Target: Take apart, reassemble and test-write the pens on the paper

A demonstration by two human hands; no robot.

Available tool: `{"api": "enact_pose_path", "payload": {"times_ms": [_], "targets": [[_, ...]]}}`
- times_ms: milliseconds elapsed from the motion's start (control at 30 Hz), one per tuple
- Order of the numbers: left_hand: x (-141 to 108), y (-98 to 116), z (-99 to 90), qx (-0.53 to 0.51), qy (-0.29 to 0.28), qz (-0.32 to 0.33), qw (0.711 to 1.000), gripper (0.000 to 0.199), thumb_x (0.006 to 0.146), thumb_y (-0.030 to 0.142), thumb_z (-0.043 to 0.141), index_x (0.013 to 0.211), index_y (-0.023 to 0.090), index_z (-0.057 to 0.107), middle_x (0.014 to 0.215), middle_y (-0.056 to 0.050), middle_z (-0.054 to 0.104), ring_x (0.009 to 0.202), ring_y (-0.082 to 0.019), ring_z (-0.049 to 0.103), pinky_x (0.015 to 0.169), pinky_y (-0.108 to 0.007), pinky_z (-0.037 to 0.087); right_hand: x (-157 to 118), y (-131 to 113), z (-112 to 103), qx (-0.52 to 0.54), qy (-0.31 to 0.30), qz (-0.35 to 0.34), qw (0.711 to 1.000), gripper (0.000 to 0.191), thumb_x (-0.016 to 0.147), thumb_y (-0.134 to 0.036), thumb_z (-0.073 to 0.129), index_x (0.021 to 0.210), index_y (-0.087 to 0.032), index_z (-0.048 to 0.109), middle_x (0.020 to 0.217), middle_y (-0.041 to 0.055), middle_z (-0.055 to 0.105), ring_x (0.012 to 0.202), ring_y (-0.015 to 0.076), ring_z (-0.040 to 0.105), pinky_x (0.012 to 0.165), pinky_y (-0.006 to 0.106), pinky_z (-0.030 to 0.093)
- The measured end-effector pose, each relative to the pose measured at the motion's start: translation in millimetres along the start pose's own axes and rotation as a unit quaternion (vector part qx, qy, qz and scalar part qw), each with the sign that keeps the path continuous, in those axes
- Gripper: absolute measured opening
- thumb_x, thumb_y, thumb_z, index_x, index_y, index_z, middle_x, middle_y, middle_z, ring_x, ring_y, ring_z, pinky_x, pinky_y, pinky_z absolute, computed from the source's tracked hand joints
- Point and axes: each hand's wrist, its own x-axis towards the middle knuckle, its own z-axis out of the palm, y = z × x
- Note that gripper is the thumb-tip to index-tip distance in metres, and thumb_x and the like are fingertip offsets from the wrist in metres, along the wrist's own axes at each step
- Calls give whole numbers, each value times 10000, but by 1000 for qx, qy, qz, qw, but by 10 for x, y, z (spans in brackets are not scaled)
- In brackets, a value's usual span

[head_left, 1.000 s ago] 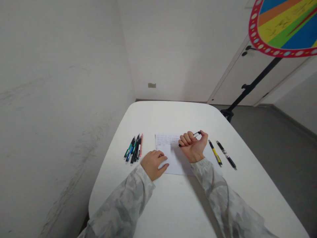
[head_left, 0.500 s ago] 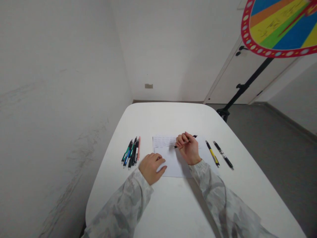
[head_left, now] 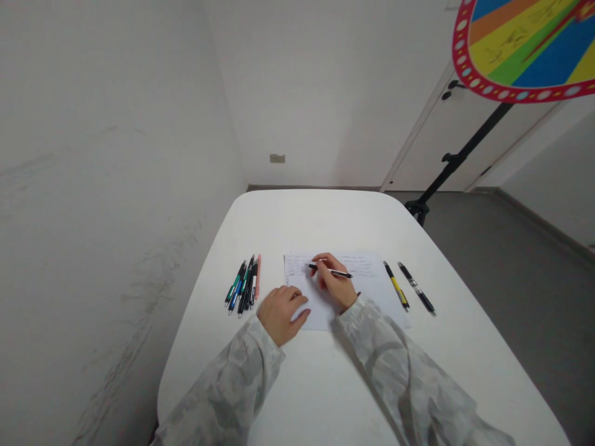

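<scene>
A sheet of white paper (head_left: 320,319) with rows of handwriting near its top lies on the white table (head_left: 320,223). Held between the fingers of my right hand (head_left: 337,285) is a black and white pen (head_left: 341,273), slanted over the written part with its tip toward the left. Whether the tip touches the paper I cannot tell. My left hand (head_left: 281,313) rests over the paper's lower left edge, fingers spread and holding nothing. To its left lies a bunch of several pens (head_left: 244,288), black, blue and green, with a pink one (head_left: 258,277) alongside.
Right of the paper lie a yellow and black pen (head_left: 396,287) and a black and clear pen (head_left: 417,288). A wall (head_left: 93,217) runs close along the left. Beyond the table's right side, a colourful prize wheel (head_left: 520,56) stands on a black stand (head_left: 446,173) before a door.
My right hand has turned over and moved left and down, so the pen now slants over the handwriting in a writing grip. My left hand stays in place on the paper.
</scene>
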Motion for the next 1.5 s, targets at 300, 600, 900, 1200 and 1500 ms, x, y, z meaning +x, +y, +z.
{"api": "enact_pose_path", "payload": {"times_ms": [300,600,900,1200,1500], "targets": [[13,15,-8,4,3,-1,1000,154,973,306,722,1098,218,701,1071,-72,708,979,-251,652,830,-422,536,-6,109,16,-44,-16,5,999,380,1045,-529,501,816,-243,605,566,-33,562,529,165,507,561,293,399],[25,28,-38,2,-2,1,1000,142,990,310,697,1099,220,699,1066,-71,715,966,-251,653,829,-424,536,-16,49,15,-66,-39,-35,996,153,942,-366,602,910,-231,664,685,-28,593,619,159,509,596,286,398],[19,28,-33,-3,0,-5,1000,142,983,304,707,1099,221,699,1071,-71,708,977,-250,650,835,-424,532,-28,61,30,-76,-10,-28,997,145,836,-280,613,721,-234,536,622,-42,514,603,145,432,580,282,346],[31,42,-38,2,-6,-5,1000,137,972,295,722,1088,226,698,1077,-64,715,989,-254,650,838,-420,520,-21,59,25,-115,-11,-37,993,161,829,-292,597,708,-232,510,615,-45,516,595,135,439,577,278,350],[23,33,-35,-4,-14,-9,1000,159,989,308,707,1123,223,697,1097,-71,710,1004,-256,647,852,-423,517,-18,115,14,-106,5,-43,993,178,849,-284,608,714,-243,499,609,-44,511,583,144,443,571,285,349]]}}
